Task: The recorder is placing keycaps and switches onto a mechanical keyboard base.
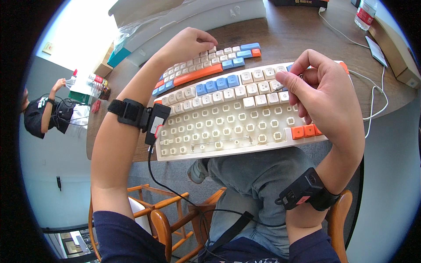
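White keyboard [228,127]: upper rows capped, lower rows bare. Left hand [188,44] fingers loose caps [206,65]; right hand [322,87] pinches a small tool over it.

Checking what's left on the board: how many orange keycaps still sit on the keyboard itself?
3 clearly: two orange keycaps side by side at the keyboard lower right edge, and one at its upper right corner. The right hand may hide others.
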{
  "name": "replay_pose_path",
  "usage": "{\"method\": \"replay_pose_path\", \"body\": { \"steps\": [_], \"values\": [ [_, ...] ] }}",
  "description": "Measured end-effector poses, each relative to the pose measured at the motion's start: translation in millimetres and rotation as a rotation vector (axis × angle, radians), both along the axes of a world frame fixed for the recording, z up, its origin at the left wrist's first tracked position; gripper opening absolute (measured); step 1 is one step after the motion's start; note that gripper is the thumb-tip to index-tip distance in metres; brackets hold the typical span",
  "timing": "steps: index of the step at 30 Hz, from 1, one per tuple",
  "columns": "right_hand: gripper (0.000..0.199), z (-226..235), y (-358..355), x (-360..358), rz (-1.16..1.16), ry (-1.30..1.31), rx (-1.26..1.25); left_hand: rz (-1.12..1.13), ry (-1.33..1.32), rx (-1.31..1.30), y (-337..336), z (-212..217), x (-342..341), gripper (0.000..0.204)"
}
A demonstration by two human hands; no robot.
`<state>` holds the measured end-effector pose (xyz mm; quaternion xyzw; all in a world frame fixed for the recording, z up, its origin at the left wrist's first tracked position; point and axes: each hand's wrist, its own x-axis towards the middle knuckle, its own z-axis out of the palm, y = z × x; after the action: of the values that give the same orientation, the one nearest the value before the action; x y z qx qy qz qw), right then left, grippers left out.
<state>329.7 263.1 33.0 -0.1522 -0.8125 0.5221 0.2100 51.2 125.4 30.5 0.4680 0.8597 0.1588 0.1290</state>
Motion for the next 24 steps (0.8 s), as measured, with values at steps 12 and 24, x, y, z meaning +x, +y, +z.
{"method": "replay_pose_path", "body": {
  "steps": [12,24],
  "values": [
    [0.020,1.5,2.4,1.5,-0.028,0.001,-0.019,-0.112,-0.034,0.130,-6.9,-6.9,-1.0,0.023],
    [0.019,-2.5,5.2,1.7,-0.016,-0.027,0.029,-0.097,0.152,0.232,-14.6,8.0,31.4,0.023]
  ]
}}
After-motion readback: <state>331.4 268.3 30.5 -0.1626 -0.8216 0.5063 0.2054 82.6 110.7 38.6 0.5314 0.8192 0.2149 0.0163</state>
